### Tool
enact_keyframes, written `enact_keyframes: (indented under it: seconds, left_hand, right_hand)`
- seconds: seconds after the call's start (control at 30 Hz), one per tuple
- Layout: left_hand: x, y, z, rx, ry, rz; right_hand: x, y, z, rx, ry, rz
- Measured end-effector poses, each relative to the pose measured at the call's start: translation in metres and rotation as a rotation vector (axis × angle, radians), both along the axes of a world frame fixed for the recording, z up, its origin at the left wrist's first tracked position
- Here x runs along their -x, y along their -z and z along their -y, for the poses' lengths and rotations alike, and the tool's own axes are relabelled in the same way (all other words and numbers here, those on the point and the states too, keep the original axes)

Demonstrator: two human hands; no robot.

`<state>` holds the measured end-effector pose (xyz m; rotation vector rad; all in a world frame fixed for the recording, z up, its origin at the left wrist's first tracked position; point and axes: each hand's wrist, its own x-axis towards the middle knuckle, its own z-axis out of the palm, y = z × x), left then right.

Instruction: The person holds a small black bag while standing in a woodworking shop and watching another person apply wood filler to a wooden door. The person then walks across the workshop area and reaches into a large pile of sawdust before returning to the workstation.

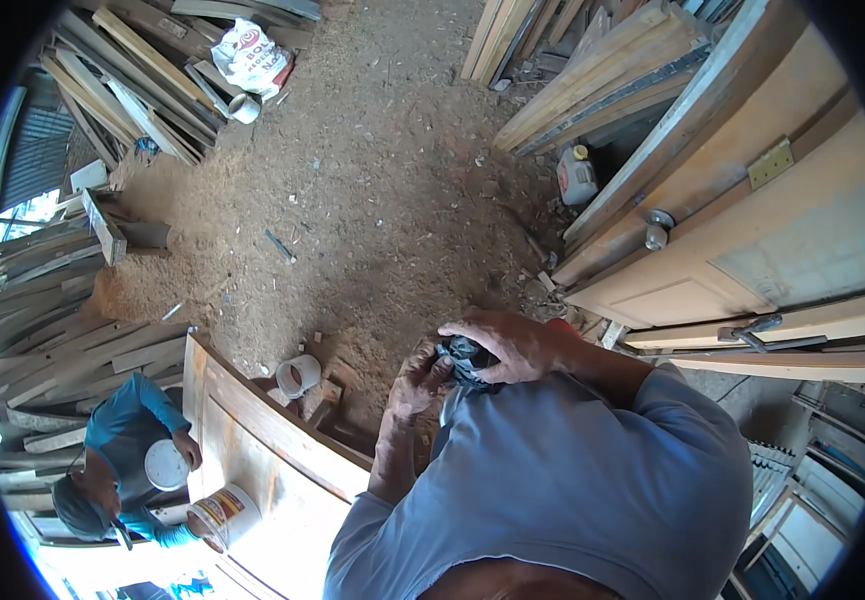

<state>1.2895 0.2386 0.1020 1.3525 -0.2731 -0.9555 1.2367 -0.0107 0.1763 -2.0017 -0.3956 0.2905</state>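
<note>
Close to my body, both hands are closed around a dark, crumpled bundle that looks like thin black plastic (464,357). My left hand (417,380) grips its left side with the thumb on top. The fingers of my right hand (505,345) curl over its right side. My palms hide much of the bundle, and I cannot make out anything inside it. The grey-blue shirt on my body (553,460) fills the space just below my hands.
At left, a co-worker in teal (133,415) holds a white round lid (166,465) and a white bucket (225,515) by a wooden door panel (243,440). A white pail (298,375) stands nearby. Wood stacks (103,90), a jug (577,178) and leaning doors (783,235) line the sides.
</note>
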Motion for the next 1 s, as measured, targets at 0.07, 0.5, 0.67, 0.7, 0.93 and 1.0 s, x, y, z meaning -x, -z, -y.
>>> enact_keyframes:
  seconds: [0.07, 0.5, 0.67, 0.7, 0.93, 1.0]
  left_hand:
    - [-0.017, -0.002, -0.003, 0.045, -0.040, -0.043]
    - [-0.101, -0.025, -0.009, 0.467, -0.334, -0.146]
    - [-0.154, -0.044, -0.017, 0.161, -0.114, -0.110]
    - [-0.165, -0.033, -0.027, 0.102, -0.101, -0.128]
    - [-0.247, -0.028, 0.017, 0.016, -0.269, 0.128]
    - [-0.276, -0.022, 0.021, 0.036, -0.282, 0.039]
  right_hand:
    - [-0.018, 0.001, -0.007, 0.021, 0.016, -0.036]
    - [-0.120, -0.018, -0.028, -0.017, -0.076, 0.017]
    - [-0.177, -0.023, -0.020, 0.020, -0.139, 0.080]
    - [-0.190, -0.025, -0.016, 0.044, -0.145, 0.100]
    - [-0.307, -0.017, 0.019, -0.013, -0.260, 0.001]
    - [-0.339, -0.020, 0.033, -0.015, -0.281, 0.020]
